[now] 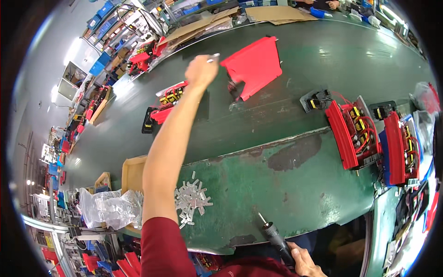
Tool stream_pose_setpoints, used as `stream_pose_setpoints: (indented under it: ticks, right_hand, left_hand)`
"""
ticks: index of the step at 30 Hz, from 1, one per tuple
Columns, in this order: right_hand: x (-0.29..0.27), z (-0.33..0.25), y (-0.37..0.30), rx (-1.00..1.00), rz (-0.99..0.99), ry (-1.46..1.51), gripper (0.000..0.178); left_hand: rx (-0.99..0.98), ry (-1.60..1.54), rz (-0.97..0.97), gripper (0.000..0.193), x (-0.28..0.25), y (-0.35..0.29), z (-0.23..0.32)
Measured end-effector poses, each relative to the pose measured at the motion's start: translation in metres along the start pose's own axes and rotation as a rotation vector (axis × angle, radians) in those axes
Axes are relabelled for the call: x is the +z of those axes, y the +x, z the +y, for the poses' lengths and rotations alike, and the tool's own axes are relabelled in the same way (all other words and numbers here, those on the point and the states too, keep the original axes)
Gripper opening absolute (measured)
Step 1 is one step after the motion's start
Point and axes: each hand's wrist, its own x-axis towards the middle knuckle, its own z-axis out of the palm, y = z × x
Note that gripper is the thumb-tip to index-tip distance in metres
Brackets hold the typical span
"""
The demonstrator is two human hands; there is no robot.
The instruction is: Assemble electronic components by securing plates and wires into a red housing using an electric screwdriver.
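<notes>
The right hand [302,262] grips a black screwdriver [278,241] over the near edge of the table [244,189], probably to keep it ready; the left hand [201,71] is curled round a small silvery piece [213,57]. Metal pieces [191,199] lie heaped near that edge, likely for easy reach. The red casing [256,64], toward the far edge, looks bright and notched on its near side.
</notes>
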Motion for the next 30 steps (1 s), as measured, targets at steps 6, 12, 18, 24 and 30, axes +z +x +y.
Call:
stream_pose_setpoints:
  ticks: [6, 12, 18, 24, 30]
  right_hand:
    - [-0.011, 0.029, 0.0, -0.114, 0.079, -0.111, 0.058]
    - [-0.008, 0.022, -0.005, -0.168, 0.138, -0.19, 0.059]
    - [0.012, 0.029, -0.023, -0.103, 0.262, -0.13, 0.059]
    - [0.012, 0.04, -0.032, -0.146, 0.346, -0.112, 0.059]
    - [-0.022, 0.017, -0.017, -0.401, 0.418, -0.469, 0.053]
  left_hand:
    - [-0.558, 0.009, -0.457, 0.05, -0.035, -0.012, -0.224]
    - [-0.867, -1.042, -0.204, 0.07, 0.023, -0.04, -0.3]
    - [-0.8, -1.051, 0.118, 0.051, 0.016, -0.051, -0.283]
    - [-0.639, -0.985, -0.112, 0.044, -0.066, -0.098, -0.277]
    - [-0.531, -0.645, -0.383, 0.033, -0.183, -0.166, -0.211]
